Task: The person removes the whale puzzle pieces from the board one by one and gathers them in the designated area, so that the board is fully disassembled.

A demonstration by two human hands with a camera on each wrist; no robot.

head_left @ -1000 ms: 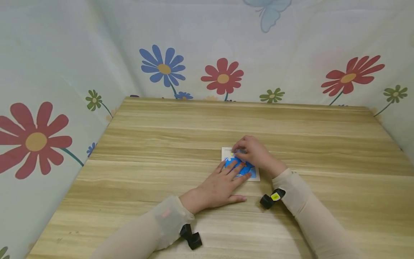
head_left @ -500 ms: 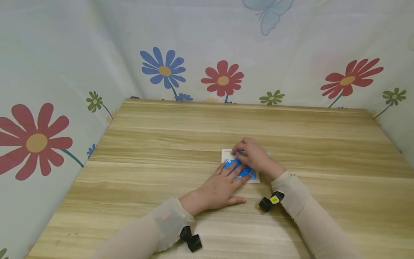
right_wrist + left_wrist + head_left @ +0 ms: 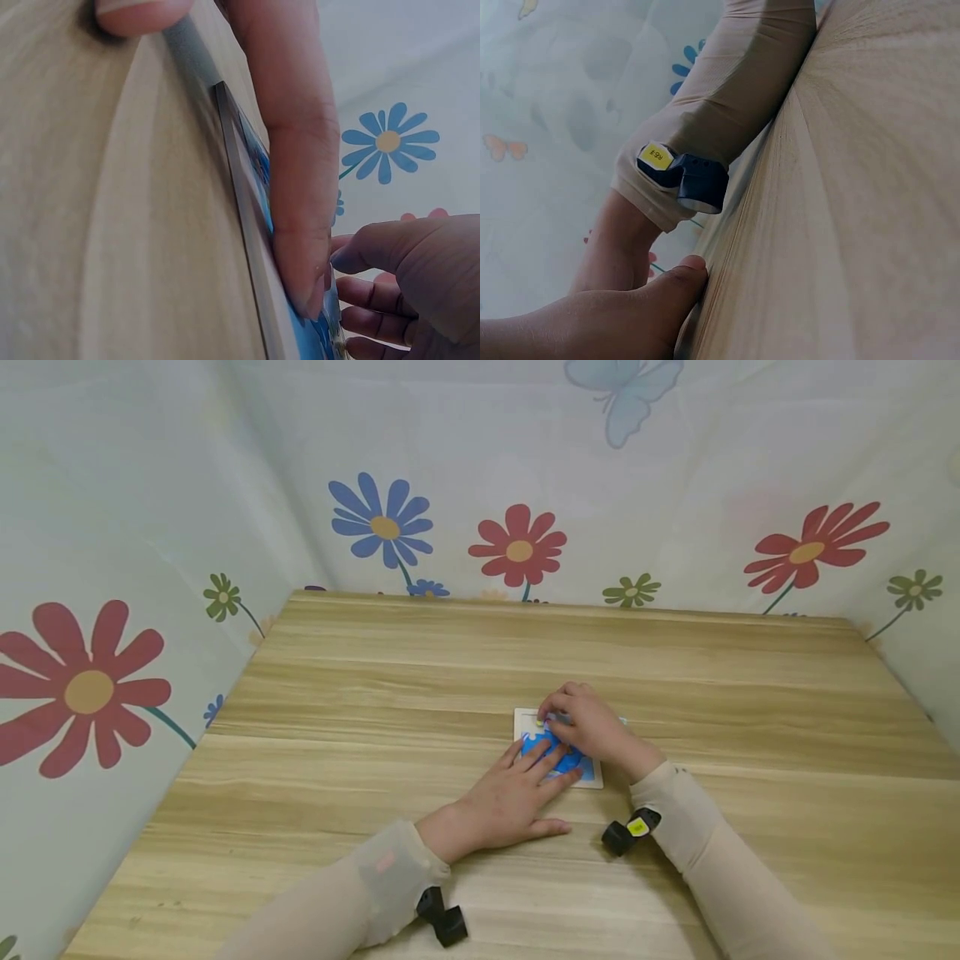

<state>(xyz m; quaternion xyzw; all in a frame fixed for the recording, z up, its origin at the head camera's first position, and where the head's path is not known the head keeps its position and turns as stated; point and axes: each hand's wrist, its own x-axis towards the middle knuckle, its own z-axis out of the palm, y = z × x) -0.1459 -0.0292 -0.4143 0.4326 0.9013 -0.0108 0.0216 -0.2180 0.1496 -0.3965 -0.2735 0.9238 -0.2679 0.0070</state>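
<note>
A small jigsaw puzzle (image 3: 528, 746) with a pale frame and blue pieces lies flat on the wooden table. Across its lower part, my left hand (image 3: 506, 797) spreads with straight fingers pressing on the blue pieces; its thumb rests on the tabletop. Over the upper part my right hand (image 3: 588, 720) has curled fingers and thumb that pinch a puzzle piece, mostly hidden by the fingers. The right wrist view shows the frame's edge (image 3: 244, 217) beside a left finger (image 3: 300, 172), with my right hand (image 3: 416, 277) curled beyond it.
A light wooden table (image 3: 360, 693) spreads around the puzzle. White cloth with printed flowers (image 3: 517, 552) hangs behind it and at both sides. A light-blue bit (image 3: 623, 720) shows just right of my right hand. Black wrist cameras (image 3: 442, 917) hang under both sleeves.
My right fingers have drawn in slightly over the top of the puzzle and curled closer. My left hand stays in place. The whole view has shifted down a little.
</note>
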